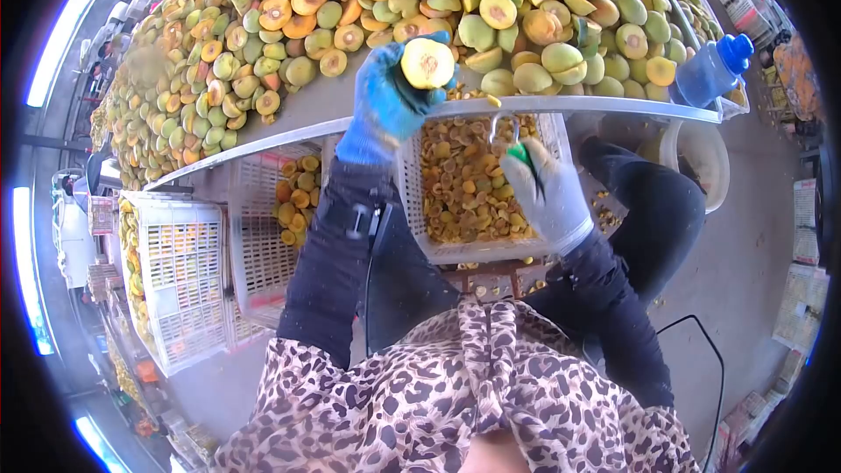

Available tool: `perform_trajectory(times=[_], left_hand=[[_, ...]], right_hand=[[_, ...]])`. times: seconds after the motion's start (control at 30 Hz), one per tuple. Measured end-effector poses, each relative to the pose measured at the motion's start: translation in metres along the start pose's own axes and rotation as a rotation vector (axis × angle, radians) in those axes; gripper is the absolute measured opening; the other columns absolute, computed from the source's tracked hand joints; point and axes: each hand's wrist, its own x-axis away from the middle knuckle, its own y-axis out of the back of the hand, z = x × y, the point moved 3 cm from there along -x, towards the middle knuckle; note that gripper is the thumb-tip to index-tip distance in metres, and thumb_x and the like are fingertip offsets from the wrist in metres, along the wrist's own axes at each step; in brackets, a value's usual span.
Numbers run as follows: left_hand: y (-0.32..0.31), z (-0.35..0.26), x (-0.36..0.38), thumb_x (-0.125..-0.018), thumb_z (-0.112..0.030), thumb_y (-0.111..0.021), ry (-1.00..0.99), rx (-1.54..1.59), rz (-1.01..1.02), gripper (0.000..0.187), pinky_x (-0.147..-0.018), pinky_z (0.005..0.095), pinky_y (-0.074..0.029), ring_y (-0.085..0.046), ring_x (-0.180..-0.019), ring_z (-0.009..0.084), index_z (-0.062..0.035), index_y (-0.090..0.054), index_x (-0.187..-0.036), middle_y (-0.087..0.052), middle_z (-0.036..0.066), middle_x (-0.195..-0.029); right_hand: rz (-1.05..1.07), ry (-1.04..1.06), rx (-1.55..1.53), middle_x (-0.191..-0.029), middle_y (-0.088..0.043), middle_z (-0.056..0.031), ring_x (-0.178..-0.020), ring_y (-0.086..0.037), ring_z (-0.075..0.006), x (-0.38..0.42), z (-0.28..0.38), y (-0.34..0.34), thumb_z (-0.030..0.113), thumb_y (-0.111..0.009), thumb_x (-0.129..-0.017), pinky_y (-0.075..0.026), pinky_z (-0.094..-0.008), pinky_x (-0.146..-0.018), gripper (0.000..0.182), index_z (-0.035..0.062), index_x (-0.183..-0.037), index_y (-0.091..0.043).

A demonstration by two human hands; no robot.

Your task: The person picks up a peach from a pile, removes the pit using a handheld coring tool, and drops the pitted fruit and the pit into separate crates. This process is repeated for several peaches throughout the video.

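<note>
My left hand (382,107), in a blue glove, is closed around a halved peach (427,64). Its pale cut face is turned up, with a brown pit area in the middle. In a whitish glove, my right hand (554,197) grips a pitting tool (519,154) by its green handle. The tool's curved metal loop points up, to the right of the peach half and apart from it. Beneath the two hands stands a white plastic crate (455,250) with many small brown and yellow pieces, seemingly pits and scraps.
Many halved peaches (307,0) are heaped on a metal-edged table (298,133). A blue bottle (705,72) stands at its right end. To the left are a crate with peaches (298,197) and another white crate (184,276). A pale bucket (708,166) is at the right.
</note>
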Motion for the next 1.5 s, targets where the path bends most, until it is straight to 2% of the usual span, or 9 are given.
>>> perform_trajectory(times=[0.1,0.33,0.47,0.7,0.93,1.2,1.3,1.4,1.5], left_hand=[[-0.047,0.0,0.052,-0.085,-0.034,-0.046,-0.115,0.307,0.153,0.049,-0.079,0.0412,-0.053,-0.062,-0.094,0.0316,0.0046,-0.055,-0.115,-0.062,0.02,-0.108],[-0.065,0.034,0.097,-0.099,-0.035,-0.036,-0.651,-0.234,-0.267,0.04,-0.079,0.0348,-0.055,-0.065,-0.088,0.023,-0.0001,-0.053,-0.108,-0.065,0.014,-0.099],[-0.071,0.04,0.109,-0.097,-0.041,-0.039,-0.539,0.251,-0.27,0.048,-0.072,0.0386,-0.054,-0.064,-0.076,0.0292,0.0029,-0.059,-0.092,-0.065,0.019,-0.084],[-0.067,0.048,0.122,-0.098,-0.035,-0.041,-0.661,0.002,-0.276,0.038,-0.062,0.038,-0.055,-0.065,-0.069,0.0309,0.0006,-0.054,-0.099,-0.064,0.019,-0.081],[-0.069,0.048,0.126,-0.097,-0.037,-0.041,-0.627,0.08,-0.202,0.039,-0.062,0.0363,-0.055,-0.064,-0.068,0.0301,-0.0008,-0.056,-0.093,-0.063,0.016,-0.078],[-0.033,0.074,0.095,-0.092,-0.042,-0.045,-0.164,0.356,-0.19,0.044,-0.065,0.0361,-0.054,-0.064,-0.075,0.0264,-0.0018,-0.06,-0.101,-0.065,0.014,-0.089],[-0.014,0.078,0.102,-0.092,-0.042,-0.05,-0.158,0.473,-0.122,0.042,-0.065,0.0351,-0.054,-0.065,-0.075,0.025,-0.0038,-0.059,-0.104,-0.066,0.011,-0.093],[-0.018,0.07,0.113,-0.094,-0.039,-0.05,-0.09,0.423,-0.208,0.03,-0.064,0.0319,-0.053,-0.063,-0.084,0.0178,-0.0158,-0.054,-0.112,-0.062,0.002,-0.095],[-0.032,0.068,0.121,-0.094,-0.032,-0.052,-0.172,0.435,-0.299,0.026,-0.071,0.0334,-0.052,-0.063,-0.082,0.0232,-0.008,-0.059,-0.101,-0.064,0.007,-0.089]], right_hand=[[-0.014,0.142,0.015,-0.068,-0.06,-0.0221,-0.064,-0.061,-0.0387,-0.019,0.035,0.003,0.029,-0.057,-0.091,-0.045,-0.0463,-0.054,0.026,0.0036,-0.09,-0.056],[0.076,0.135,0.032,-0.065,-0.06,-0.0239,-0.062,-0.061,-0.04,0.002,0.056,-0.026,0.034,-0.054,-0.093,-0.046,-0.0471,-0.054,0.034,-0.0004,-0.089,-0.058],[0.202,0.12,-0.03,-0.066,-0.06,-0.0249,-0.063,-0.062,-0.0397,0.017,0.052,-0.033,0.034,-0.053,-0.093,-0.046,-0.0453,-0.055,0.037,-0.0024,-0.092,-0.06],[0.402,0.099,0.03,-0.067,-0.06,-0.0248,-0.061,-0.062,-0.0364,0.024,0.064,-0.027,0.035,-0.051,-0.094,-0.046,-0.0426,-0.057,0.041,-0.0047,-0.093,-0.061],[0.699,-0.453,-0.482,-0.053,-0.046,0.0008,-0.039,-0.041,-0.0088,0.037,0.065,-0.031,0.043,-0.046,-0.096,-0.033,-0.0233,-0.036,0.046,0.0016,-0.077,-0.057],[1.115,-0.696,-0.99,-0.049,-0.037,0.0017,-0.035,-0.034,-0.0071,0.048,0.053,-0.029,0.052,-0.042,-0.095,-0.027,-0.0228,-0.034,0.052,0.0047,-0.075,-0.054],[0.222,-0.183,-0.207,-0.049,-0.049,-0.0039,-0.039,-0.051,-0.0181,0.015,0.024,-0.022,0.039,-0.051,-0.094,-0.04,-0.0314,-0.039,0.038,0.0031,-0.084,-0.053],[-0.114,0.399,0.615,-0.056,-0.059,-0.0099,-0.049,-0.061,-0.0283,0.007,0.025,-0.019,0.033,-0.056,-0.09,-0.047,-0.0386,-0.047,0.028,0.0052,-0.085,-0.053],[-0.048,0.38,0.713,-0.063,-0.062,-0.0129,-0.056,-0.062,-0.0333,0.01,0.037,-0.029,0.031,-0.057,-0.089,-0.048,-0.0427,-0.049,0.023,0.0083,-0.085,-0.052]])
